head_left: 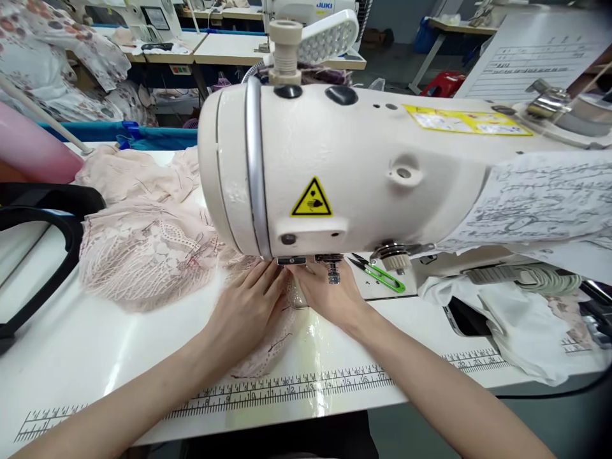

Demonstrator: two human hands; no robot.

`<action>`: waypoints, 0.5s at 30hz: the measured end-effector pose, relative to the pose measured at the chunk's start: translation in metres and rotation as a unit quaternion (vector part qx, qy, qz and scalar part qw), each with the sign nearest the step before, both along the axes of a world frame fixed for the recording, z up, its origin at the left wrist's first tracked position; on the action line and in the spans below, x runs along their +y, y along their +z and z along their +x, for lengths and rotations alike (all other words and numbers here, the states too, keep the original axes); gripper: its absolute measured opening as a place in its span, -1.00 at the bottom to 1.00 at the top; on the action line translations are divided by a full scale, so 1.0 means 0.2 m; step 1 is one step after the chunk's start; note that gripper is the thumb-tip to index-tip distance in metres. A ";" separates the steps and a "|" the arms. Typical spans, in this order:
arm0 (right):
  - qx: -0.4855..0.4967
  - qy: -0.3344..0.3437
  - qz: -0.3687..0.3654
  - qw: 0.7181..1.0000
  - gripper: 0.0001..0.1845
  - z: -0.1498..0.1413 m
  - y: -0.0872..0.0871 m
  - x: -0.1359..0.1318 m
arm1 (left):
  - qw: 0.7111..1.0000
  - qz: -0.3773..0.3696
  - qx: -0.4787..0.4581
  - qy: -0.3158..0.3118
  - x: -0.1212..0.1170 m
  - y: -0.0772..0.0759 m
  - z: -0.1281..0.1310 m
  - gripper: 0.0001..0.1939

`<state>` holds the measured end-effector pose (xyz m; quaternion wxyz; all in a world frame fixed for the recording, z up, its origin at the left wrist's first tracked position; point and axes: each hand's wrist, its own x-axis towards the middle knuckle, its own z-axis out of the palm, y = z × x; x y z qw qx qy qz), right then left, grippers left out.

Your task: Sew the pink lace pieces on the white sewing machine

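Observation:
My left hand point(251, 296) lies palm down on pale pink lace fabric point(268, 354) below the sewing machine head. Its fingers are stretched forward, their tips partly covered by the machine. Close beside it, my right hand point(329, 287) rests at the needle area, with its fingers mostly hidden by the machine, so their grip does not show. The white sewing machine point(335, 166) spans the view above both hands. More of the lace fabric point(148, 248) is bunched to the left. Green thread snips point(385, 277) lie just right of my right hand.
A ruler scale point(287, 392) runs along the table's front edge. On the right are a phone point(466, 317), white cloth point(521, 325) and handwritten paper point(545, 197). A black curved frame point(71, 248) stands at left. Behind, a person's floral clothing point(62, 57) shows near another machine.

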<state>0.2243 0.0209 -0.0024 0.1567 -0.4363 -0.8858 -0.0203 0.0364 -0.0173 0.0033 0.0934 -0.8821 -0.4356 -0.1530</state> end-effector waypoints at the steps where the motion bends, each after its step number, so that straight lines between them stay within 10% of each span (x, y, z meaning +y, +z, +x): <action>1: -0.017 -0.004 0.002 1.000 -0.55 0.00 -0.01 -0.01 | 1.000 -0.006 -0.002 0.000 0.01 0.00 0.00 -0.62; 15: -0.052 -0.021 -0.027 0.998 -0.55 0.00 -0.04 -0.01 | 0.999 -0.021 -0.017 0.017 0.01 -0.01 0.00 -0.63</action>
